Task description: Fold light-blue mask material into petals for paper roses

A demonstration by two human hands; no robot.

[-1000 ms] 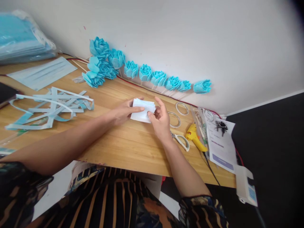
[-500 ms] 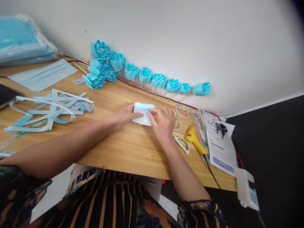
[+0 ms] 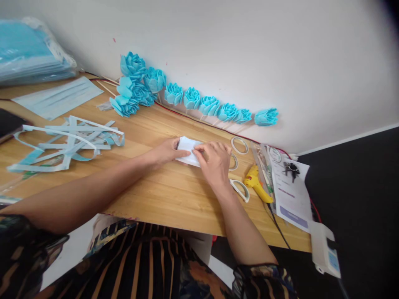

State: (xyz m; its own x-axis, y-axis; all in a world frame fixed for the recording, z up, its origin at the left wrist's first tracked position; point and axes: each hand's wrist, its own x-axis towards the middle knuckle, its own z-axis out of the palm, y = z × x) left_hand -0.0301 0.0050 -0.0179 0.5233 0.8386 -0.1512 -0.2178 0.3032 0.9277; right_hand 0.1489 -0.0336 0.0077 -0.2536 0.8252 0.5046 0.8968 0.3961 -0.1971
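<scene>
Just above the middle of the wooden table (image 3: 149, 203), a small stack of pale mask-fabric pieces (image 3: 189, 145) is held between my hands. My left hand (image 3: 168, 150) grips its left edge, with the thumb lying on top and the other fingers mostly hidden underneath. From the right, my right hand (image 3: 215, 161) pinches the stack's upper right part between thumb and fingertips. The top face looks white.
Several blue fabric flowers (image 3: 209, 106) on sticks line the wall. Cut mask strips (image 3: 71, 143), a flat mask piece (image 3: 59, 97) and bagged masks (image 3: 31, 54) lie left. Tape rolls (image 3: 239, 145), scissors (image 3: 240, 191), a yellow glue gun (image 3: 258, 184) and keys (image 3: 292, 170) lie right.
The light blue layers that showed along the stack's far edge are now covered by a white face. Both hands keep nearly the same place and grip.
</scene>
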